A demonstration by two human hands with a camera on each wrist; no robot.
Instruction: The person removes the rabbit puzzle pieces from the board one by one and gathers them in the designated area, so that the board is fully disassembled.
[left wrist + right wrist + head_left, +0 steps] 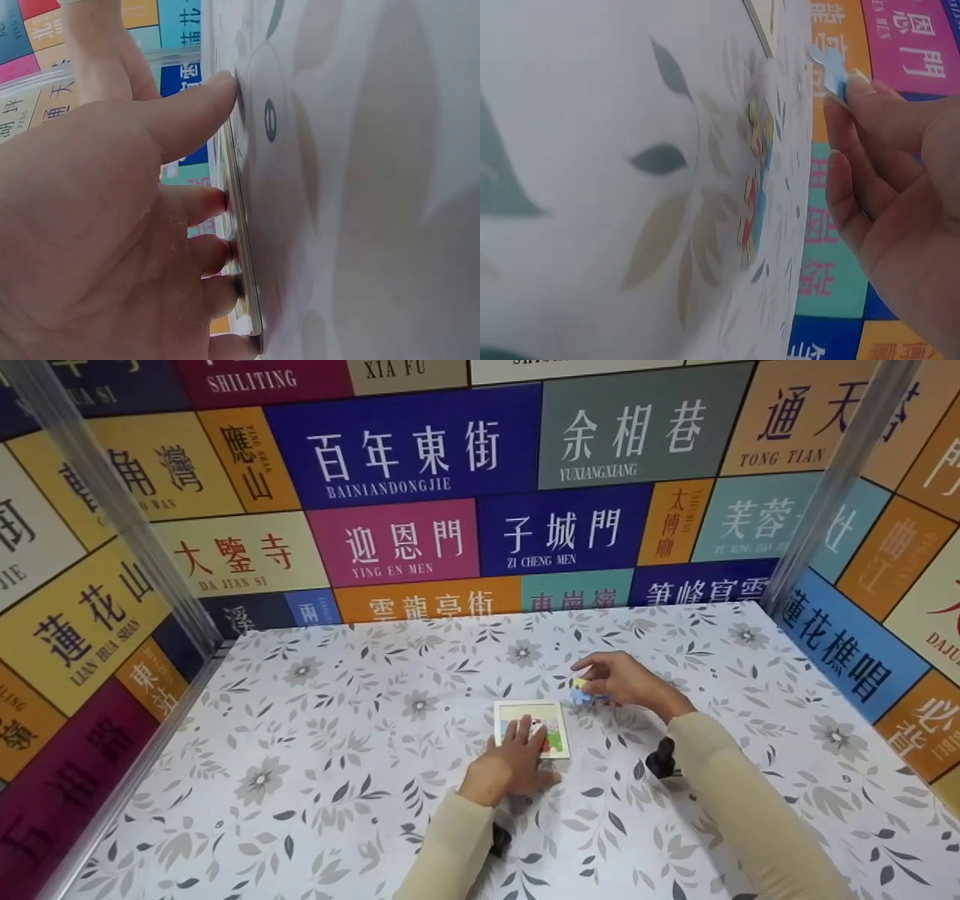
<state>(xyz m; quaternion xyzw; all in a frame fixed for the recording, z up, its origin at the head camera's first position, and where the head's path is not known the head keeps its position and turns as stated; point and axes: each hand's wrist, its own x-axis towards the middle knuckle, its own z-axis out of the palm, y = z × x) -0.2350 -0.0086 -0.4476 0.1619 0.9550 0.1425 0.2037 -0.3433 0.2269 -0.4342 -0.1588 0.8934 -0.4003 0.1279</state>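
Observation:
A small square jigsaw tray (pixel 566 739) with a pale frame and a colourful picture lies on the table. My left hand (pixel 514 765) rests on it, the fingertips pressing on its face and hiding part of the picture. In the left wrist view the tray's edge (pixel 241 232) runs beneath those fingers. To the right of the tray, my right hand (pixel 630 682) pinches a light blue jigsaw piece (pixel 831 69) between thumb and fingers, raised above the table. Loose jigsaw pieces (pixel 754 214) in blue, red and yellow lie on the table below that hand.
A white tablecloth (pixel 360 780) with grey flowers and leaves covers the table. Walls of coloured panels (pixel 405 450) with Chinese lettering stand behind and at both sides. Clear corner posts (pixel 840 487) rise at the back left and right. Dark wrist mounts (pixel 661 759) jut from the sleeves.

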